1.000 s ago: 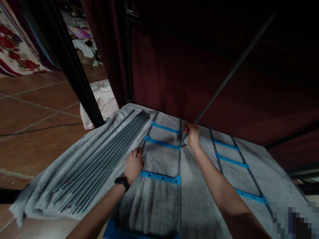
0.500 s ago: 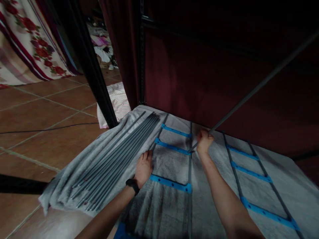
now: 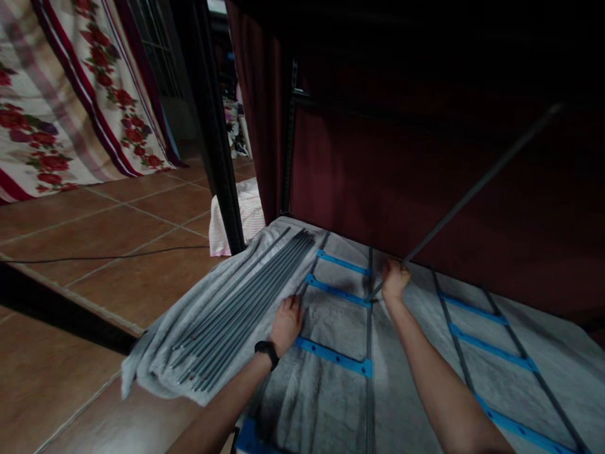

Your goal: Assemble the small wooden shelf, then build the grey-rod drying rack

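Note:
A long grey rod (image 3: pixel 463 205) slants up to the right, with my right hand (image 3: pixel 396 279) closed around it near its lower end. That end meets the right end of a blue crossbar (image 3: pixel 338 290) on a ladder-like frame. My left hand (image 3: pixel 287 323) is over the left side rod of this frame, its fingers closed down on it; the thumb is hidden. Another blue crossbar (image 3: pixel 333 357) lies just right of my left hand. The frame's right side rod (image 3: pixel 369 403) runs toward me.
A bundle of grey rods (image 3: pixel 246 302) lies at the left on a grey blanket (image 3: pixel 411 391). A second frame with blue crossbars (image 3: pixel 491 347) lies at the right. Black posts (image 3: pixel 222 145) and a dark red curtain (image 3: pixel 359 183) bound the surface. A cable (image 3: pixel 118 256) crosses the tiled floor.
The view has turned, so everything sits farther right and lower. The slanted rod's upper end now shows. Both hands keep their places on the rods.

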Available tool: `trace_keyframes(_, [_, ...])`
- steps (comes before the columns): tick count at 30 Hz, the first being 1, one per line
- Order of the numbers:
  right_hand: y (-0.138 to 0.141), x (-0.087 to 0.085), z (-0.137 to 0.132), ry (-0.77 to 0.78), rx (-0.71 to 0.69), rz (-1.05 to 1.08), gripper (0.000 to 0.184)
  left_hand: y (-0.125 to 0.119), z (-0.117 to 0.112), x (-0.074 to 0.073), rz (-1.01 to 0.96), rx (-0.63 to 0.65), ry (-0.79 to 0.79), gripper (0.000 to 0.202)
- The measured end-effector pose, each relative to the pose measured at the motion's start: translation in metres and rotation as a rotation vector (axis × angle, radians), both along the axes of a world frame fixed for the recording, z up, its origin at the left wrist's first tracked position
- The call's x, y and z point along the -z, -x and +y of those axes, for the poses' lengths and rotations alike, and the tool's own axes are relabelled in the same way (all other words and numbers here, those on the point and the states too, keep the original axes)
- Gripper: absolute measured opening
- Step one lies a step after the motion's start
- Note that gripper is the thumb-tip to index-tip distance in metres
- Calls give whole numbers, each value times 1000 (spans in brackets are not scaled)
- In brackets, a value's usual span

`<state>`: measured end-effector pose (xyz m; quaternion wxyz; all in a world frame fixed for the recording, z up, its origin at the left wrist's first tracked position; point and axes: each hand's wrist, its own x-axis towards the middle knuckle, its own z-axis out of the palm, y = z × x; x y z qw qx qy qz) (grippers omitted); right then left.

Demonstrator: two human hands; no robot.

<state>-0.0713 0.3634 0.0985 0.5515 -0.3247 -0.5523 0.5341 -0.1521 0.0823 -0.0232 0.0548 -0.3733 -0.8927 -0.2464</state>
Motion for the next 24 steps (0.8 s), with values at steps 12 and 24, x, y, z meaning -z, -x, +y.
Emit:
trace_keyframes(12, [-29, -5, 6, -212, -199, -271, 26, -1, -65, -25, 214, -233, 363, 35])
trace_keyframes(24, [-150, 78, -78, 59, -317, -241, 27, -20, -79, -63, -325, -254, -59, 24])
